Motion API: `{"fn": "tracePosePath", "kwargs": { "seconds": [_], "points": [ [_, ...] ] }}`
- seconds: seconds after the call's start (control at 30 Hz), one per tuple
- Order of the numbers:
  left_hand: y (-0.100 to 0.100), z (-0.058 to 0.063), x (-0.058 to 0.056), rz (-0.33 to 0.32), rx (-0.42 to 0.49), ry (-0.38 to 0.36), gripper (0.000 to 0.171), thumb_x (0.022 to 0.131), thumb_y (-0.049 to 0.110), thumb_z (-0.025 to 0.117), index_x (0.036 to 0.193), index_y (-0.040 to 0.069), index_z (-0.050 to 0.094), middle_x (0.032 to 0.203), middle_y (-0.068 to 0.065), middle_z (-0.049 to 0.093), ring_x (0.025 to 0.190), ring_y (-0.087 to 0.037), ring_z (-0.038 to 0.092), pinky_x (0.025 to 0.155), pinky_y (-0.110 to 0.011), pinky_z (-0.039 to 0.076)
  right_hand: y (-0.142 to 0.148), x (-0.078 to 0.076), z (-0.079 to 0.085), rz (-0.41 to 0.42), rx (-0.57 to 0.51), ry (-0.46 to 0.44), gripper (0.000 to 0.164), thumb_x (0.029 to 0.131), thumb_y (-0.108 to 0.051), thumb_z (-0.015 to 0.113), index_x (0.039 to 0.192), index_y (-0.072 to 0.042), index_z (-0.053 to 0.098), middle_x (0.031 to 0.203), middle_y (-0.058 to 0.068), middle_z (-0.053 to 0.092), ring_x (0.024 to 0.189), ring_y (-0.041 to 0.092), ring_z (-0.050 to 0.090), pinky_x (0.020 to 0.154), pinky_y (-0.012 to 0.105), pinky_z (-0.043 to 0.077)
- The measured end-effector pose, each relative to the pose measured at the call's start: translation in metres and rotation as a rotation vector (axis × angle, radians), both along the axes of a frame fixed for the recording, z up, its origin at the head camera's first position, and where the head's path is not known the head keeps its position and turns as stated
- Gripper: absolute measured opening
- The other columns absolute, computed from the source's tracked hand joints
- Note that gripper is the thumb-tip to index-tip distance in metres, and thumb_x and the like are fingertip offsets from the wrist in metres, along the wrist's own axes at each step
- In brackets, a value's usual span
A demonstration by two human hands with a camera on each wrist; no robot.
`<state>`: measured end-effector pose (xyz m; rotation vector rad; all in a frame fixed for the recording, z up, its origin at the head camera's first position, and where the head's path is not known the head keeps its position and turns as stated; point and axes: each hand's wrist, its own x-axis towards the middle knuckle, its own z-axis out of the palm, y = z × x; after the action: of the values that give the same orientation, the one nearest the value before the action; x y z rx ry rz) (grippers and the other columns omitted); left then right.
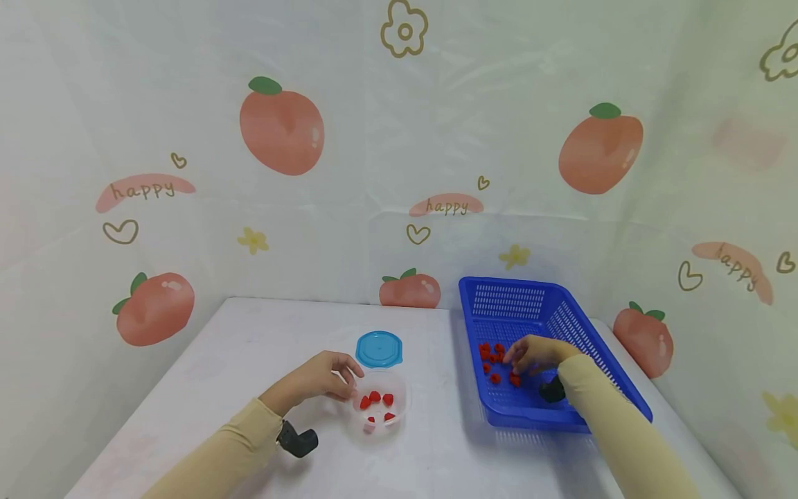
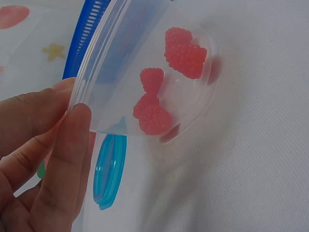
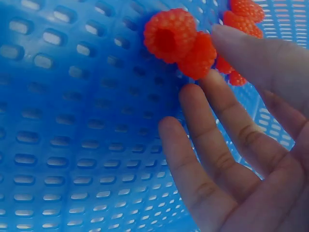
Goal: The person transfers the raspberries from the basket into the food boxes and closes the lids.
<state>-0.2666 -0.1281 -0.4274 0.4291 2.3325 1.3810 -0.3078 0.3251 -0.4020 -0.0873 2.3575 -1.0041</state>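
A clear plastic bowl (image 1: 402,402) stands on the table with several red raspberries (image 2: 186,59) inside. My left hand (image 1: 327,375) pinches its rim between thumb and fingers at the bowl's left side. Over at the right, my right hand (image 1: 537,353) reaches down into a blue plastic basket (image 1: 508,418). Its fingers are spread and loosely bent. In the right wrist view the thumb and index fingertips lie right at a raspberry (image 3: 198,57), with another raspberry (image 3: 169,36) against it. More raspberries (image 1: 492,357) lie along the basket's left part.
A round blue lid (image 1: 379,348) lies on the white table (image 1: 287,333) just behind the bowl. The basket's raised walls surround the right hand. A white curtain (image 1: 349,235) printed with fruit and hearts hangs behind the table and along its sides.
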Motion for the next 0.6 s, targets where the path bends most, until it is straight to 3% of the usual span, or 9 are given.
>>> {"fn": "tracePosePath", "kwargs": {
  "seconds": [0.6],
  "points": [
    [-0.0007, -0.0008, 0.0011, -0.006, 0.001, 0.007, 0.027, 0.081, 0.004, 0.072, 0.106, 0.003, 0.065, 0.084, -0.006, 0.062, 0.071, -0.016, 0.065, 0.071, -0.033, 0.060, -0.0039, -0.0022, -0.0047, -0.001, 0.099, 0.003, 0.014, 0.085, 0.004, 0.065, 0.099, 0.003, 0.068, 0.090, 0.006, 0.065, 0.082, 0.015, 0.059, 0.084, 0.040, 0.056]
  ]
}}
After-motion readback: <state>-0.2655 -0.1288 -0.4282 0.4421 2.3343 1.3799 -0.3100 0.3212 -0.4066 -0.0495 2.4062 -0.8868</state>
